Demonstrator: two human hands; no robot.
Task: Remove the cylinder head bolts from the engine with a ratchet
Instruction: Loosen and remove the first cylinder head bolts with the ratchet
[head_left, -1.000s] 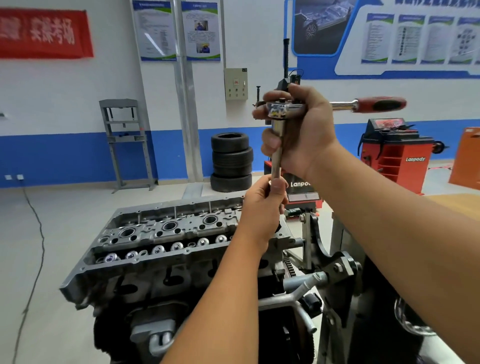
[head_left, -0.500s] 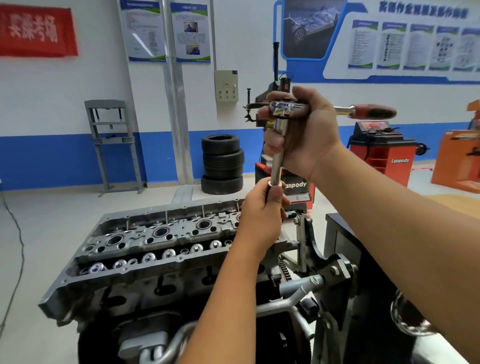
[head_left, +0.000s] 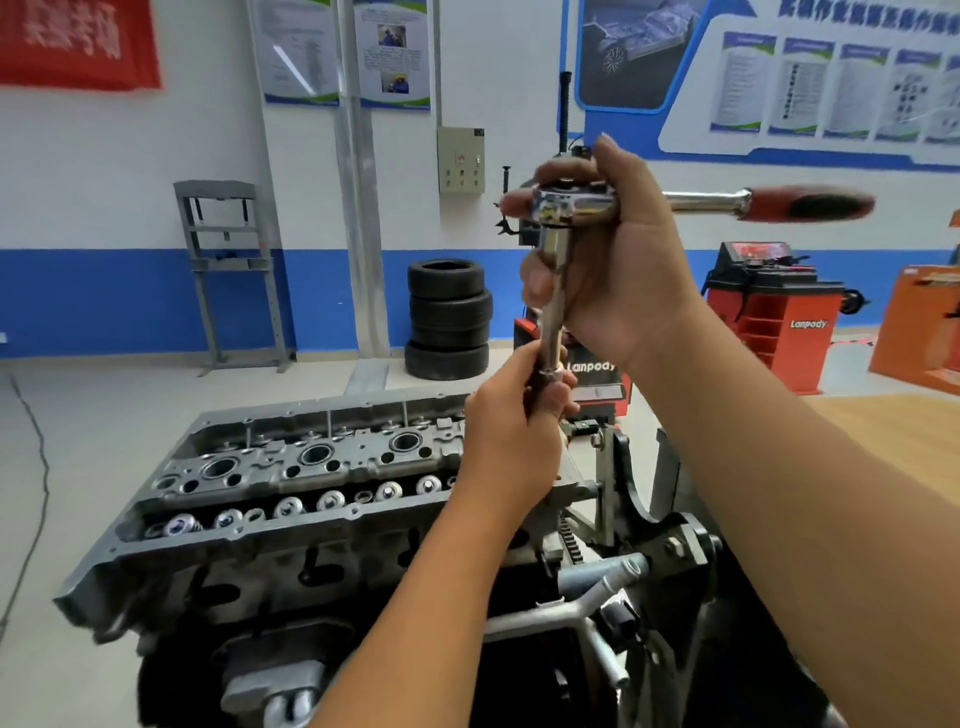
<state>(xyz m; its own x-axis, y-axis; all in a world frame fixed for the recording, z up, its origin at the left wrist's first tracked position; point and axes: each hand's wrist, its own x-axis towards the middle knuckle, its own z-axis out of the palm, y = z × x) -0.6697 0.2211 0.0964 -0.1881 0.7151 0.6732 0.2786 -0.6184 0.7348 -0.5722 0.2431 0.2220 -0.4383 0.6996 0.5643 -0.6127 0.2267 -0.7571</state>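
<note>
Right hand up high, fingers and thumb wrapped round the chrome head of the ratchet, its shiny shaft and red-and-black grip jutting off to the right, untouched; gripping at the head looks like a way to steady the tool rather than lever it. Down the polished steel extension bar we go, and there's the left hand, fingers curled round a dark piece at the bar's lower end, likely a socket or a bolt coming out, though the fist hides which. Below sits the grey cast-metal cylinder head of the engine, tilted on its stand, valve springs and round plug wells in rows. The whole tool hangs above the head's right end. Behind: a stack of black tyres and a red Lanpody machine.
</note>
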